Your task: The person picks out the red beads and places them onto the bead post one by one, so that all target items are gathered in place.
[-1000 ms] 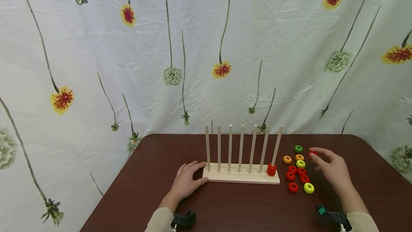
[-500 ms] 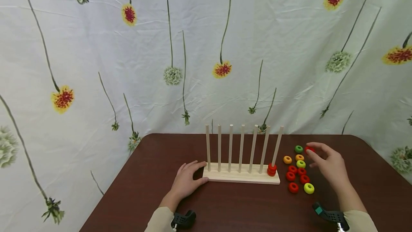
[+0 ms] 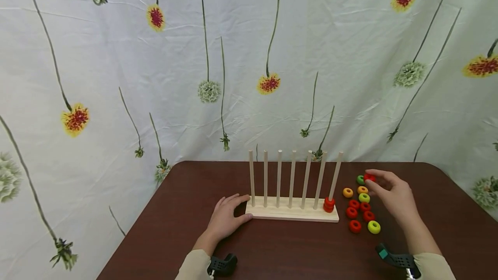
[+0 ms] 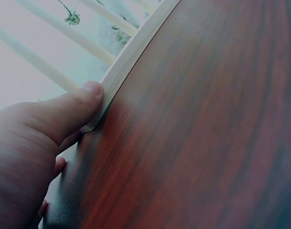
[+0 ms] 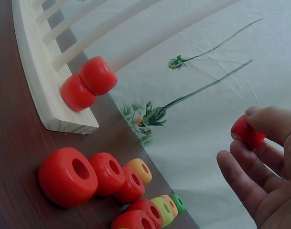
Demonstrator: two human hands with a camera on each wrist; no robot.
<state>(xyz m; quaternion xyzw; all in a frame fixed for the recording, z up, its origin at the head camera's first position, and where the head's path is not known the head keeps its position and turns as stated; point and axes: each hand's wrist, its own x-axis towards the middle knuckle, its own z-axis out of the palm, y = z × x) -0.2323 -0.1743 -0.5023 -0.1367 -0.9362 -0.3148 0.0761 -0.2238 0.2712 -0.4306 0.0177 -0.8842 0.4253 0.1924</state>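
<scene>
My right hand (image 3: 396,194) pinches a red bead (image 5: 245,132) between thumb and fingers. In the head view that bead overlaps the green bead (image 3: 360,180) at the back of the loose group; the right wrist view shows it raised, right of the rack. A pale wooden rack (image 3: 288,213) with several upright pegs stands mid-table. Two red beads (image 5: 89,83) sit stacked at the foot of its rightmost peg. My left hand (image 3: 228,217) grips the rack's left end, with the thumb (image 4: 83,102) on its front edge.
Loose beads lie right of the rack: several red beads (image 3: 352,213), orange beads (image 3: 348,192) and yellow-green beads (image 3: 374,227). The dark wooden table (image 3: 186,180) ends at a flower-printed white cloth (image 3: 233,55) hanging behind it.
My right hand has moved left with the red bead, bringing it from the right of the green bead to overlap it in view. The left hand and rack stay put.
</scene>
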